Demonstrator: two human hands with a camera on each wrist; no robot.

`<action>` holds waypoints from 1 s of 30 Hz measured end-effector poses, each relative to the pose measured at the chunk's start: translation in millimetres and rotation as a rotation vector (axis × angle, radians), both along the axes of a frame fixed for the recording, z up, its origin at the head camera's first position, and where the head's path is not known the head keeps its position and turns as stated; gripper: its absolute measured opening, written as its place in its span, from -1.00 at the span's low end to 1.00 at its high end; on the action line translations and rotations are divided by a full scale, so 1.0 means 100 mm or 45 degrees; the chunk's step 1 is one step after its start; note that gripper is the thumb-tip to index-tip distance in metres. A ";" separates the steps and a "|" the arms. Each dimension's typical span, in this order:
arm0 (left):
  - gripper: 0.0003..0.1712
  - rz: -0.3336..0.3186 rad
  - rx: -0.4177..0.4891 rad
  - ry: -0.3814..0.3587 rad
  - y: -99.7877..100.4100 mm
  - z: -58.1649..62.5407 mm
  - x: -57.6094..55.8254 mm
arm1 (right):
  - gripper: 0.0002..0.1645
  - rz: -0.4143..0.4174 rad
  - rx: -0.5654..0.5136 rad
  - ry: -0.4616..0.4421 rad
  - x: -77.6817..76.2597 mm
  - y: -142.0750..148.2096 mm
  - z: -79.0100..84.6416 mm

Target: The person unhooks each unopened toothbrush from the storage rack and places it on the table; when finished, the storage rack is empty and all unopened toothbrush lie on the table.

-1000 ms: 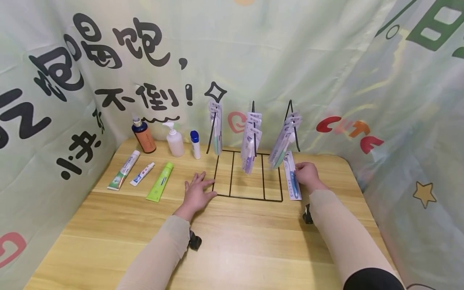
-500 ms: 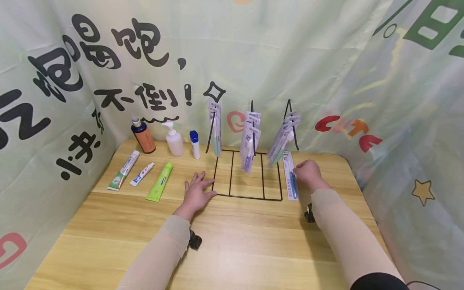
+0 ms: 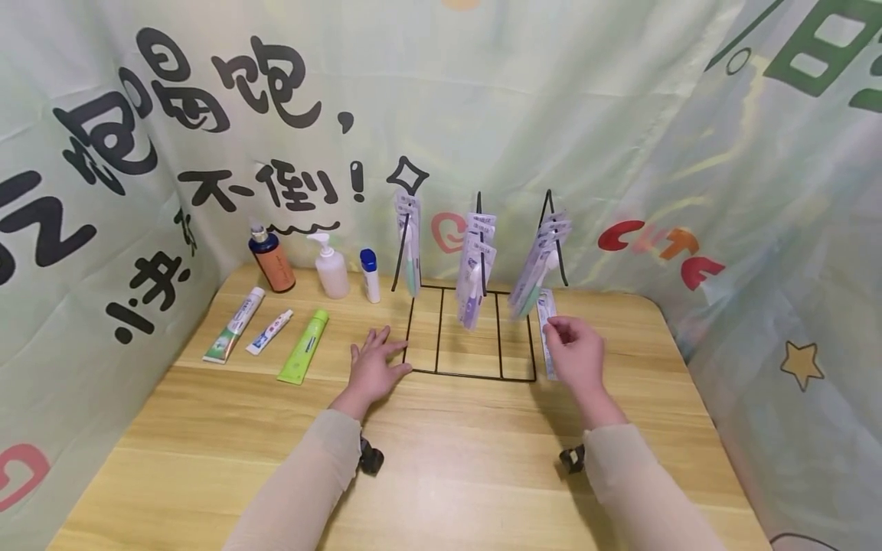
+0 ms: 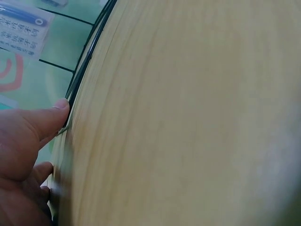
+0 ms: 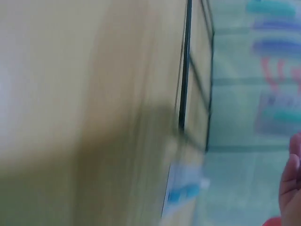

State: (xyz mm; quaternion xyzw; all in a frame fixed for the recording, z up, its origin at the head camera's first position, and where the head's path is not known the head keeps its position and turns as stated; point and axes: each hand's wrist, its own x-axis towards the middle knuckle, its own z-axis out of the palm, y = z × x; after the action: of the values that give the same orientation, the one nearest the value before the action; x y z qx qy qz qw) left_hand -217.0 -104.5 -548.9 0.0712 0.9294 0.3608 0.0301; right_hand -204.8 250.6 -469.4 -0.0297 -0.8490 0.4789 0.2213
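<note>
I wear plain beige: a left sleeve (image 3: pixel 296 482), a blocky black left camera (image 3: pixel 372 458) at its end's four o'clock; a right sleeve (image 3: pixel 637 482), its black right camera (image 3: pixel 572 459) at eight.

The wire rack (image 3: pixel 470 375) is black, the toothbrush packs (image 3: pixel 475 275) lavender. 1 tube (image 3: pixel 304 348) is lime green; the tabletop (image 3: pixel 455 467) has yellow-brown wood grain.

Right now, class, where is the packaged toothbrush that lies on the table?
In the head view, the packaged toothbrush lies on the table just right of the black wire rack, partly hidden by the right hand.
</note>
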 end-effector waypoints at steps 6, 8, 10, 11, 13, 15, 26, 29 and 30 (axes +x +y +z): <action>-0.38 0.014 0.014 -0.008 -0.02 0.00 0.02 | -0.83 0.366 0.025 0.291 0.23 -0.48 0.01; -0.38 0.013 0.020 -0.009 -0.03 0.00 0.03 | -0.74 0.496 0.072 0.294 0.25 -0.63 0.04; -0.38 0.004 0.022 0.005 -0.03 0.01 0.04 | -0.60 0.604 0.118 0.216 0.25 -0.78 0.09; -0.39 -0.001 0.021 0.014 -0.03 0.01 0.04 | -0.52 0.651 0.138 0.163 0.25 -0.86 0.13; -0.39 -0.012 0.015 0.031 -0.02 0.02 0.03 | -0.36 0.743 0.175 0.049 0.22 -1.01 0.21; -0.39 -0.023 0.004 0.049 -0.01 0.03 0.03 | -0.21 0.811 0.233 -0.037 0.18 -1.16 0.30; -0.40 -0.024 -0.023 0.071 -0.01 -0.02 -0.01 | -0.19 0.581 0.255 -0.017 -0.34 -1.79 0.46; -0.41 -0.022 -0.023 0.066 -0.01 -0.01 -0.01 | -0.14 0.521 0.256 -0.023 -0.43 -1.90 0.48; -0.41 -0.021 -0.023 0.061 -0.02 -0.01 -0.01 | -0.12 0.509 0.254 -0.032 -0.45 -1.93 0.48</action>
State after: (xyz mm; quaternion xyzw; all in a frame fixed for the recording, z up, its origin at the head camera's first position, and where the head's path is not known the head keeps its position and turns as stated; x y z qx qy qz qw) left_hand -218.0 -106.3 -549.5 0.0871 0.9324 0.3505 0.0112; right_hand -250.1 57.7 -421.0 0.1555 -0.8839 0.4263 0.1133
